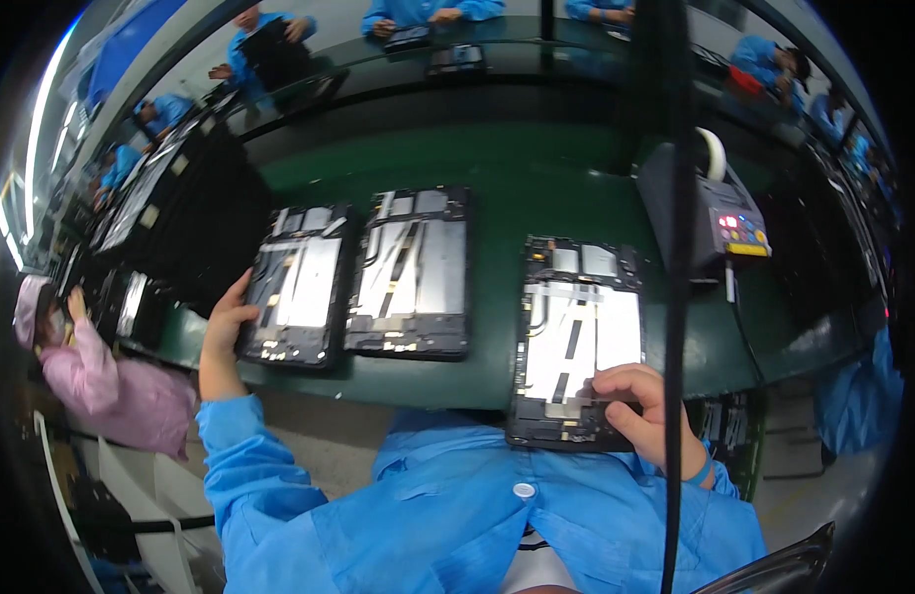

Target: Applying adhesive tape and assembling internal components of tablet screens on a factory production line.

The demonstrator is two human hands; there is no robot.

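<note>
Three opened tablets with bare circuit boards and silver battery packs lie face up on a green bench. My left hand (228, 322) grips the left edge of the leftmost tablet (304, 282), its thumb over the rim. The middle tablet (428, 272) lies close beside that one, untouched by either hand. To the right, another tablet (612, 327) reaches over the bench's front edge, close to my body. Over its lower right part is my right hand (645, 406), thumb and forefinger drawn close together. Whatever may be between those fingertips is too small to make out.
A grey tape dispenser (739, 233) with a lit display stands at the right rear. Stacked black trays (190, 198) rise at the left. A dark vertical cable (678, 297) crosses the view. Workers in blue sit beyond the bench; a person in pink (111, 381) is at far left.
</note>
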